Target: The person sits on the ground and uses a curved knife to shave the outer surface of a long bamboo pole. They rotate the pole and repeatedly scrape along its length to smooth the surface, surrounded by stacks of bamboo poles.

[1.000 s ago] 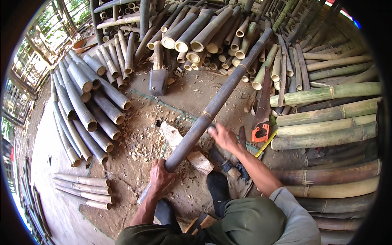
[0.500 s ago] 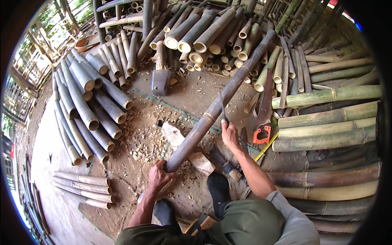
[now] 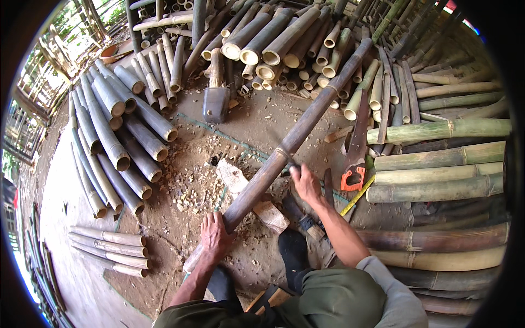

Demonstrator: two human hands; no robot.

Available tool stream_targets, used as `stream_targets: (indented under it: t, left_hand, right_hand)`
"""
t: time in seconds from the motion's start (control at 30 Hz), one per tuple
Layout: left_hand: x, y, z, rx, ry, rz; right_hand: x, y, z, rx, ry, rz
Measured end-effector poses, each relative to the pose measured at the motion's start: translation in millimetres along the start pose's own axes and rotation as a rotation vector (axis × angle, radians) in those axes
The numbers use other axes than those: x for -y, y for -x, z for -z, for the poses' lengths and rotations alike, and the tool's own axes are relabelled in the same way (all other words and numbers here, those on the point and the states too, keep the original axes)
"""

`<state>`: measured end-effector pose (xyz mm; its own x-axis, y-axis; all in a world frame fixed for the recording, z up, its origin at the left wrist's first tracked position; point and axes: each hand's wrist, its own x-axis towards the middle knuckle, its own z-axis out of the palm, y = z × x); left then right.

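Observation:
A long dark bamboo pole (image 3: 257, 194) slants from near my feet up to the far stack, resting across a pale wooden block (image 3: 272, 216). My left hand (image 3: 215, 236) is wrapped over the pole close to its near end. Right of the pole, my right hand (image 3: 306, 186) grips the dark handle of a knife (image 3: 293, 166) beside a ringed node. The blade is blurred and partly lost against the pole, so I cannot tell whether it touches. Wood chips (image 3: 191, 188) lie scattered left of the block.
An orange-handled saw (image 3: 353, 177) leans right of my right hand, near a yellow tape measure (image 3: 358, 195) and a hatchet-like tool (image 3: 306, 221). Bamboo lengths lie stacked at left (image 3: 112, 142), far side (image 3: 265, 46) and right (image 3: 437, 186). A mallet-like wooden piece (image 3: 217, 98) stands ahead.
My right hand has come slightly nearer and left, and the knife has swung toward the pole's node. The fingers of my left hand have shifted over the pole, which has rolled or moved slightly.

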<state>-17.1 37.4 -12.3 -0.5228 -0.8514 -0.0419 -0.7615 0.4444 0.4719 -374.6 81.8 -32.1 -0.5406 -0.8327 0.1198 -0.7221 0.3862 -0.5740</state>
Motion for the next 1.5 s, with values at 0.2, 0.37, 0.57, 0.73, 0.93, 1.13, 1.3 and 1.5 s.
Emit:
stream_targets:
  t: [0.2, 0.37, 0.57, 0.73, 0.93, 1.13, 1.3, 1.5]
  left_hand:
    - [13, 2, 15, 0.123, 0.064, 0.075]
    - [-2, -6, 4, 0.138, 0.173, 0.081]
    - [13, -9, 9, 0.163, 0.224, 0.053]
    - [32, -3, 29, 0.193, 0.293, 0.102]
    - [23, -10, 37, 0.333, 0.395, 0.186]
    - [-5, -6, -5, 0.101, 0.119, -0.004]
    - [28, 5, 17, 0.146, 0.170, 0.125]
    - [21, -10, 20, 0.226, 0.286, 0.112]
  right_hand:
    - [23, 10, 6, 0.280, 0.096, 0.241]
    - [-18, -6, 4, -0.036, -0.063, -0.185]
    - [-10, -8, 10, -0.037, -0.066, -0.219]
    - [17, 9, 5, 0.253, 0.073, 0.341]
    - [11, -2, 9, 0.149, -0.015, -0.057]
    - [-38, -16, 16, -0.185, 0.040, -0.153]
    - [19, 8, 11, 0.246, 0.130, 0.394]
    - [0, -17, 10, 0.130, -0.100, -0.101]
